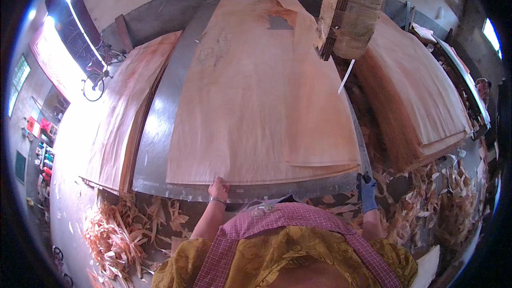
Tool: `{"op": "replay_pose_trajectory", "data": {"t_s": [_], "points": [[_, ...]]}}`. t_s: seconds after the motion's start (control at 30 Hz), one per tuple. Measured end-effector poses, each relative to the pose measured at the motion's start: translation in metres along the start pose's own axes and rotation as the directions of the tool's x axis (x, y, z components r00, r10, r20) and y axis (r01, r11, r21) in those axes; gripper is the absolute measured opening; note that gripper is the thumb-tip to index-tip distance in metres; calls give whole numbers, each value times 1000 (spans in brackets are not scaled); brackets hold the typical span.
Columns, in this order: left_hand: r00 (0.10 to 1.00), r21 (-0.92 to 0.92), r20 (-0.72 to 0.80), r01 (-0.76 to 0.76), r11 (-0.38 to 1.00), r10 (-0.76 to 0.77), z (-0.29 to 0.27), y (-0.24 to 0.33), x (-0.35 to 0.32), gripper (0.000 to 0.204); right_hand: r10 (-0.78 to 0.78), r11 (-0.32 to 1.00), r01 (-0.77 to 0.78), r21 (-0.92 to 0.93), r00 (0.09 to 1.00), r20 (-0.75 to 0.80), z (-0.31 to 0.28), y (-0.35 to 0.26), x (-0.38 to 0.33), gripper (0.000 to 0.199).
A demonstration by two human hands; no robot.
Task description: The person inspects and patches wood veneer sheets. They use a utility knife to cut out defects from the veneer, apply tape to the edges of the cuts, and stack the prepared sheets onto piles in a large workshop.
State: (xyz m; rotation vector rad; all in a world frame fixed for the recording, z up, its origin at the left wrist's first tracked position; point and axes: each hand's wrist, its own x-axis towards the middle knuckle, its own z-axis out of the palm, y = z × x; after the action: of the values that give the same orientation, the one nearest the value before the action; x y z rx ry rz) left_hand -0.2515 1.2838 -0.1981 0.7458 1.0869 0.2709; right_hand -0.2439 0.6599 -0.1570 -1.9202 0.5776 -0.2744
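Observation:
A large pale-pink wood veneer sheet lies over a smooth grey table in front of me. It has a ragged hole near its far end. A narrower veneer strip overlaps its right side. My left hand, bare with a band at the wrist, pinches the sheet's near edge. My right hand wears a blue glove with dark fingers. It is at the table's near right corner, beside the veneer's corner, its fingers curled; what they hold, if anything, is too small to make out.
Veneer stacks stand to the left and right of the table. A boxy wooden block hangs over the far right side. Heaps of veneer scraps lie on the floor at left and right. A bicycle stands by the bright doorway.

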Motion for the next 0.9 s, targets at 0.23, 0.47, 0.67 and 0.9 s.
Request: {"op": "replay_pose_trajectory", "data": {"t_s": [0.23,0.47,0.67,0.9], "points": [[999,65,13,45,997,-46,7,-7,-16,22,-467,810,360,-463,874,-138,7,50,39,33],[994,83,104,23,996,-32,-2,-34,-30,19,-7,973,14,-228,999,34,-23,57,57,40],[900,113,396,146,983,-180,10,-71,-9,14,-377,745,215,-631,917,-133,-93,133,136,52],[988,150,115,82,985,-100,16,-69,-30,18,-133,859,123,-498,991,15,-73,90,114,31]]}}
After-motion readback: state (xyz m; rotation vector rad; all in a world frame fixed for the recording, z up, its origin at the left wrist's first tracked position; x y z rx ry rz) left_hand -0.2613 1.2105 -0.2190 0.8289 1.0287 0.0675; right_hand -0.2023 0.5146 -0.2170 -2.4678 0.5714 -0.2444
